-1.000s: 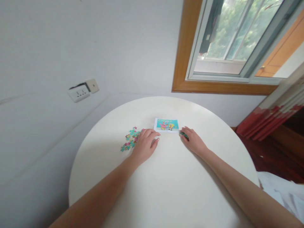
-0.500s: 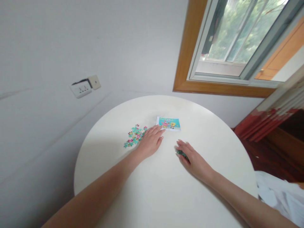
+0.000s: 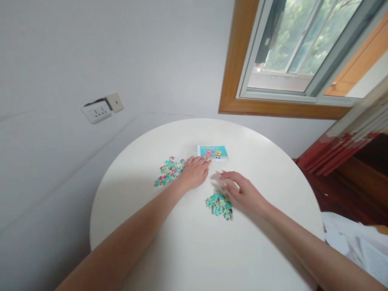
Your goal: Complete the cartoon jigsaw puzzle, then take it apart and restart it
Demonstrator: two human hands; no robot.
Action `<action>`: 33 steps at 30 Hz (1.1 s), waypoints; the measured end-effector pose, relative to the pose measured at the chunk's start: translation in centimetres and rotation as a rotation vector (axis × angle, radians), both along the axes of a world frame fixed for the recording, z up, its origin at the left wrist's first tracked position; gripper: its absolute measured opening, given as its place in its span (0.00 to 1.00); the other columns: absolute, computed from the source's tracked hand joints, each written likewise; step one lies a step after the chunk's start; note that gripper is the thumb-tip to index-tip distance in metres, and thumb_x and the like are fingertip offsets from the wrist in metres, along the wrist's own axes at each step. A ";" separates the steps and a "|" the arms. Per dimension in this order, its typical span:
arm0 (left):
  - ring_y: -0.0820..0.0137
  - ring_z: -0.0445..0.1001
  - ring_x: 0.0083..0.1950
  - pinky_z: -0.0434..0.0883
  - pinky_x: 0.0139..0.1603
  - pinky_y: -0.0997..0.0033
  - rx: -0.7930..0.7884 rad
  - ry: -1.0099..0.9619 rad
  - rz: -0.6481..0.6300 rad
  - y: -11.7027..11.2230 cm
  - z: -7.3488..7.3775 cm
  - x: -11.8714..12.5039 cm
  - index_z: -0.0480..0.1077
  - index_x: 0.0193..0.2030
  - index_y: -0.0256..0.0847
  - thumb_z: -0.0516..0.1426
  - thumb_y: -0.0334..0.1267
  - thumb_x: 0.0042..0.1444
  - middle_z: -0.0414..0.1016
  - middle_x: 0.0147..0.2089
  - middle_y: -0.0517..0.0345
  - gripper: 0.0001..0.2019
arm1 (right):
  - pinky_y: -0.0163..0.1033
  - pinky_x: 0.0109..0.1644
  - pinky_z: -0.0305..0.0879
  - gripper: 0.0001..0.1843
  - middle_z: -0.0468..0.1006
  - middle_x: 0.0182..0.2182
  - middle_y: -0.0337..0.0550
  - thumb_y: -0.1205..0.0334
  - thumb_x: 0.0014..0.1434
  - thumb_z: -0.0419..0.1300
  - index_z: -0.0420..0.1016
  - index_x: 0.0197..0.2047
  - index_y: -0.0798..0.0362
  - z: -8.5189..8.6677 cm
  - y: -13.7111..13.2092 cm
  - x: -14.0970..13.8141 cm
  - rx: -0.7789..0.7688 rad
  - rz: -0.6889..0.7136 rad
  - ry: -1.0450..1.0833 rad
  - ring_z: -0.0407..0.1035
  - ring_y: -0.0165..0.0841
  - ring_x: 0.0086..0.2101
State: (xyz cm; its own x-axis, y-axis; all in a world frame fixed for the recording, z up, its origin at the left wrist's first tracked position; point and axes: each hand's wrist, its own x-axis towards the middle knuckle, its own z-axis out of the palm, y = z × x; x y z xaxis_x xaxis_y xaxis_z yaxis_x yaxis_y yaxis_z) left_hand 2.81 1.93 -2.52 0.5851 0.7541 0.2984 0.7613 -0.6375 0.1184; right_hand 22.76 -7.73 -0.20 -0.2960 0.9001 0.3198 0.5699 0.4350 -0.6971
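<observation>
On a round white table (image 3: 188, 250) lie two heaps of teal and pink jigsaw pieces. My left hand (image 3: 194, 173) rests flat, fingers apart, against the right edge of the far heap (image 3: 168, 171). My right hand (image 3: 242, 194) hovers with spread, blurred fingers just over the near heap (image 3: 218, 204), holding nothing. A small puzzle box (image 3: 212, 152) with a cartoon picture sits beyond both hands, close to my left fingertips.
A white wall with a power socket (image 3: 97, 111) stands at the left. A wood-framed window (image 3: 287, 101) is behind the table. Red-and-white curtain (image 3: 339, 149) hangs at the right, with white cloth (image 3: 354, 246) at the lower right.
My right hand pulled back from the box toward me and spread its fingers; a heap of puzzle pieces now lies under it. My left hand stayed by the far heap.
</observation>
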 end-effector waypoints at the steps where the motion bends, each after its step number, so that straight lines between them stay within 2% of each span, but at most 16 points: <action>1: 0.59 0.61 0.64 0.53 0.65 0.47 0.002 -0.002 0.001 0.1 0.0 0.1 0.64 0.60 0.42 0.45 0.36 0.64 0.64 0.64 0.51 0.19 | 0.51 0.61 0.60 0.15 0.76 0.50 0.47 0.66 0.61 0.51 0.72 0.49 0.49 0.2 0.5 0.6 -0.020 -0.025 -0.004 0.67 0.37 0.54; 3: 0.59 0.60 0.64 0.53 0.65 0.47 0.007 -0.008 0.004 0.2 -0.2 0.2 0.64 0.60 0.42 0.45 0.36 0.64 0.63 0.65 0.51 0.20 | 0.50 0.59 0.62 0.15 0.77 0.48 0.46 0.67 0.61 0.51 0.74 0.47 0.49 0.5 1.2 1.3 -0.050 0.025 -0.024 0.70 0.36 0.51; 6: 0.60 0.60 0.65 0.53 0.65 0.48 0.013 -0.016 0.006 0.2 -0.2 0.3 0.63 0.61 0.43 0.44 0.35 0.64 0.63 0.65 0.52 0.20 | 0.47 0.61 0.62 0.17 0.75 0.52 0.47 0.68 0.61 0.51 0.74 0.50 0.51 0.4 1.1 1.2 -0.038 0.242 -0.061 0.67 0.35 0.54; 8: 0.61 0.59 0.65 0.52 0.66 0.49 0.017 -0.020 0.008 0.1 -0.1 0.3 0.62 0.62 0.43 0.44 0.36 0.65 0.62 0.65 0.52 0.20 | 0.48 0.64 0.58 0.19 0.71 0.57 0.49 0.68 0.61 0.51 0.71 0.55 0.52 0.2 0.4 0.7 -0.016 0.359 -0.105 0.62 0.35 0.59; 12: 0.64 0.57 0.66 0.50 0.68 0.52 0.033 -0.039 0.006 -0.8 0.7 0.1 0.59 0.63 0.43 0.44 0.35 0.65 0.61 0.66 0.53 0.21 | 0.51 0.68 0.48 0.21 0.67 0.60 0.51 0.68 0.63 0.51 0.68 0.59 0.52 -0.4 -1.3 0.0 -0.004 0.453 -0.195 0.55 0.37 0.62; 15: 0.63 0.57 0.66 0.51 0.68 0.53 0.035 -0.065 -0.047 -2.1 1.5 -0.4 0.62 0.62 0.41 0.45 0.31 0.63 0.60 0.66 0.51 0.20 | 0.50 0.68 0.48 0.22 0.67 0.59 0.50 0.68 0.64 0.50 0.66 0.60 0.52 -0.5 -1.6 0.0 -0.007 0.469 -0.167 0.55 0.35 0.63; 17: 0.62 0.59 0.64 0.55 0.66 0.54 0.000 -0.095 -0.100 -3.2 2.1 -0.9 0.64 0.59 0.40 0.46 0.30 0.62 0.63 0.64 0.49 0.19 | 0.49 0.67 0.51 0.21 0.70 0.58 0.48 0.68 0.64 0.49 0.67 0.59 0.51 -0.2 -1.0 0.3 0.019 0.423 -0.121 0.57 0.35 0.61; 20: 0.63 0.66 0.56 0.64 0.59 0.58 -0.104 -0.151 -0.168 -4.5 2.9 -1.5 0.71 0.50 0.40 0.49 0.30 0.61 0.71 0.52 0.50 0.14 | 0.48 0.60 0.62 0.19 0.76 0.51 0.49 0.70 0.62 0.49 0.73 0.52 0.52 0.6 0.7 0.8 0.034 0.282 -0.135 0.67 0.36 0.54; 22: 0.65 0.70 0.50 0.66 0.54 0.62 -0.201 -0.157 -0.223 -5.0 3.2 -1.9 0.72 0.46 0.41 0.51 0.31 0.61 0.73 0.45 0.53 0.11 | 0.47 0.54 0.67 0.18 0.79 0.44 0.49 0.73 0.59 0.50 0.77 0.47 0.53 1.1 1.9 1.2 0.005 0.245 -0.205 0.71 0.36 0.47; 24: 0.68 0.71 0.44 0.68 0.49 0.66 -0.300 -0.170 -0.277 -5.3 3.3 -2.1 0.72 0.45 0.42 0.51 0.32 0.61 0.73 0.41 0.55 0.10 | 0.45 0.51 0.68 0.17 0.79 0.41 0.49 0.74 0.58 0.51 0.77 0.45 0.54 1.4 2.8 1.5 -0.027 0.268 -0.245 0.72 0.35 0.43; 27: 0.71 0.71 0.39 0.68 0.45 0.70 -0.413 -0.208 -0.305 -5.4 3.3 -2.5 0.71 0.45 0.41 0.51 0.34 0.62 0.72 0.39 0.57 0.09 | 0.43 0.51 0.67 0.16 0.76 0.42 0.48 0.73 0.58 0.53 0.77 0.46 0.54 1.4 3.3 2.1 -0.087 0.307 -0.192 0.70 0.33 0.44; 33: 0.69 0.70 0.44 0.66 0.47 0.70 -0.485 -0.211 -0.382 -5.1 3.4 -3.1 0.71 0.46 0.43 0.56 0.37 0.59 0.71 0.41 0.57 0.10 | 0.40 0.51 0.67 0.16 0.71 0.47 0.46 0.70 0.58 0.57 0.75 0.49 0.51 1.3 3.0 3.2 -0.224 0.428 -0.093 0.67 0.31 0.47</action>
State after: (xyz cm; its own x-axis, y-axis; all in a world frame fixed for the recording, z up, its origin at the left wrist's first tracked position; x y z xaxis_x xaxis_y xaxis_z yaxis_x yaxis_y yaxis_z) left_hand -0.26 -3.13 0.85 0.8049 0.5823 0.1141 0.4204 -0.6954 0.5829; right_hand 25.94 -4.70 1.08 -0.6724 0.7350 0.0873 0.4368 0.4893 -0.7549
